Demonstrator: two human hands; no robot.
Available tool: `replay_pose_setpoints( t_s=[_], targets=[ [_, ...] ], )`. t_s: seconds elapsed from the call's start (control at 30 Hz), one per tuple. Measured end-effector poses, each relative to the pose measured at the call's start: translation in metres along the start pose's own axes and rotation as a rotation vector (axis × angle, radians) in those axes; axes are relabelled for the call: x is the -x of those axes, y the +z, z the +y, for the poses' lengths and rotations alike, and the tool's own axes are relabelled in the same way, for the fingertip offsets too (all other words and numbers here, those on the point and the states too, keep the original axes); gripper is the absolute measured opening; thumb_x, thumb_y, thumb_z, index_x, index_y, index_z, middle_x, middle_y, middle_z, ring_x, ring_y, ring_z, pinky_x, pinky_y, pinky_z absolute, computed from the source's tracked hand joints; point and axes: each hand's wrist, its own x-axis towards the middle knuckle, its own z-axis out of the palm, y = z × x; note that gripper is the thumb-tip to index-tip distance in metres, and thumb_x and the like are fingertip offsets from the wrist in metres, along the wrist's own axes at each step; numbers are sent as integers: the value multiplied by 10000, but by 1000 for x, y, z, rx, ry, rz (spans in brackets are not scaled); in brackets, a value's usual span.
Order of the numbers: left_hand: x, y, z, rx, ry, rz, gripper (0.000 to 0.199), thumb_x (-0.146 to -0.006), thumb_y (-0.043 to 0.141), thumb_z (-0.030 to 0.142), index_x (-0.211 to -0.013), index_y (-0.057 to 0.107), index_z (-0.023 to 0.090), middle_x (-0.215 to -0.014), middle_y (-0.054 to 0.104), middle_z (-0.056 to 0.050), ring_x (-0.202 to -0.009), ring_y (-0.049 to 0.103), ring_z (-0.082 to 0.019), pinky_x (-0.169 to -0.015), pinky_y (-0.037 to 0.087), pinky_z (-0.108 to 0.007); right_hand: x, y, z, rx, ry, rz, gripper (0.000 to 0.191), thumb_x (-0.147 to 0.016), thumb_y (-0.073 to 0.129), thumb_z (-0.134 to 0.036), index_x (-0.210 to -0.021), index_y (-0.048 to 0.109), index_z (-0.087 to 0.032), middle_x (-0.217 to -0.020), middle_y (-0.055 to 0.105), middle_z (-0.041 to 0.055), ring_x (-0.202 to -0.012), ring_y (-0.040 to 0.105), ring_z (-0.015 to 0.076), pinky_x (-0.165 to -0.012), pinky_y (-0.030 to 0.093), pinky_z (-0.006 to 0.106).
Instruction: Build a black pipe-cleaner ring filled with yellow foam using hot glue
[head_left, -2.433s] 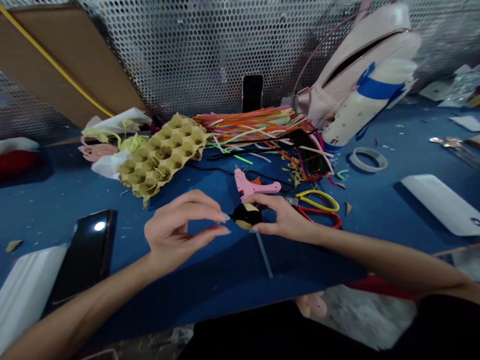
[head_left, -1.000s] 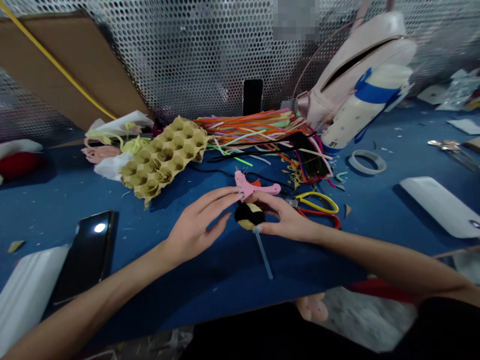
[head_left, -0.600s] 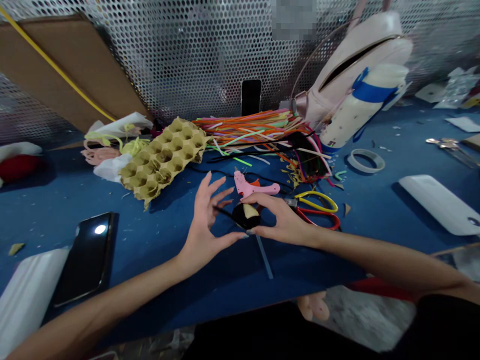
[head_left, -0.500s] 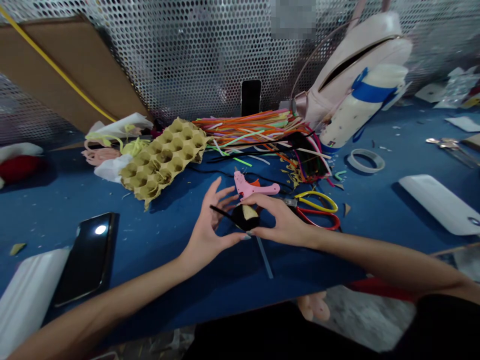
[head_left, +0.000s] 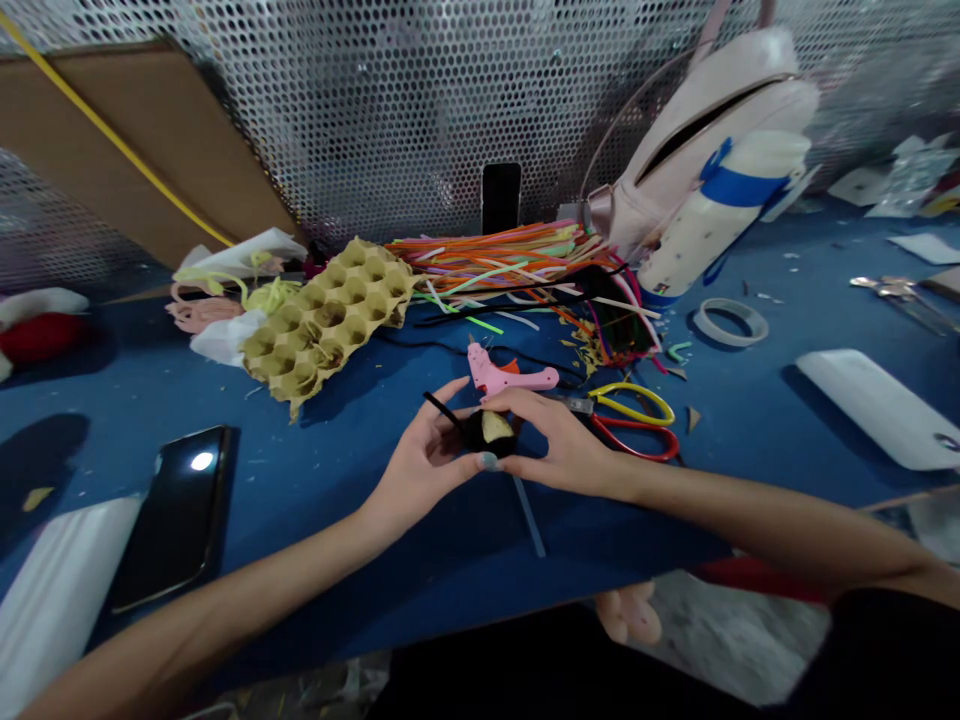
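A small round ball [head_left: 491, 433], black with a cream patch, sits between my hands. A thin black stick [head_left: 442, 408] pokes out of it towards the upper left. My left hand [head_left: 424, 458] cups the ball from the left, its thumb on the front. My right hand [head_left: 551, 435] holds it from the right with its fingertips. Just behind the hands lies a pink hot glue gun [head_left: 510, 376]. A clear glue stick [head_left: 529, 515] lies on the blue table top [head_left: 300, 540] below my right hand.
Scissors with yellow and red handles [head_left: 634, 420] lie to the right. Behind stand a pulp egg tray [head_left: 322, 325], a heap of coloured strips [head_left: 487, 265], a white bottle [head_left: 712, 215] and a pink bag [head_left: 697, 150]. A phone [head_left: 180, 515] lies at the left.
My left hand has closed from spread fingers onto the ball. The black stick now shows at the ball's upper left, and my right hand has stayed on the ball.
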Motion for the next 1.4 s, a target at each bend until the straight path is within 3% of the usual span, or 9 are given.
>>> replay_pose_setpoints(
  t_s=[0.2, 0.4, 0.67, 0.8, 0.93, 1.07, 1.23, 1.4],
  targets=[
    [1, -2, -3, -21, 24, -22, 784, -875, 830, 331, -1553, 440, 273, -1375, 713, -153, -1212, 742, -284, -1081, 594, -480, 0, 1, 1, 27, 2, 6, 462, -897, 796, -407, -1285, 628, -218, -1195, 721, 104, -1057, 688, 256, -953, 580, 435],
    [-4, -6, -5, -120, 144, -100, 877, -851, 850, 333, -1591, 379, 297, -1480, 628, -163, -1286, 695, -294, -1091, 576, -460, 1, -2, 7, 111, -121, 22, 536, -905, 796, -318, -1398, 594, -263, -1342, 687, 118, -1293, 632, 302, -1126, 507, 528],
    [-11, -15, -10, -144, 215, -113, 1039, -721, 956, 360, -1584, 381, 307, -1408, 679, -161, -1308, 689, -331, -1112, 564, -495, -1, -4, 10, 113, -200, 44, 519, -911, 813, -322, -1393, 621, -328, -1396, 603, 102, -1324, 591, 288, -1120, 519, 502],
    [-13, -20, -11, -251, 332, -85, 1124, -692, 973, 386, -1613, 337, 290, -1368, 691, -162, -1336, 669, -340, -1175, 519, -549, -1, -5, 9, 149, -200, -8, 751, -902, 822, -395, -1563, 469, -346, -1517, 500, 127, -1422, 512, 311, -1180, 480, 527],
    [-13, -26, -3, -425, 460, -56, 1044, -730, 955, 312, -1593, 369, 273, -1320, 709, -142, -1326, 678, -311, -1204, 500, -525, -1, -5, 10, 134, -129, 21, 917, -854, 842, -507, -1620, 376, -312, -1524, 488, 160, -1479, 446, 348, -1216, 441, 580],
    [-10, -32, 1, -682, 501, -13, 960, -783, 914, 323, -1581, 381, 301, -1367, 691, -138, -1334, 677, -308, -1198, 516, -503, -1, -5, 12, 137, -191, 71, 771, -891, 816, -481, -1548, 467, -279, -1457, 534, 160, -1409, 501, 323, -1182, 474, 551],
    [-9, -33, 8, -1008, 577, -79, 947, -924, 756, 253, -1672, 174, 270, -1442, 645, -164, -1365, 648, -315, -1134, 567, -512, 1, -4, 7, 256, -368, 100, 375, -996, 706, -420, -1339, 675, -273, -1217, 619, 95, -1129, 607, 222, -970, 560, 389],
    [-11, -32, 15, -1156, 747, -94, 955, -945, 672, 173, -1696, 82, 204, -1378, 675, -189, -1324, 655, -344, -1159, 520, -601, 1, -2, 1, 302, -491, 53, 187, -1036, 663, -332, -1166, 766, -245, -1032, 718, 46, -942, 610, 177, -893, 526, 345]
  ],
)
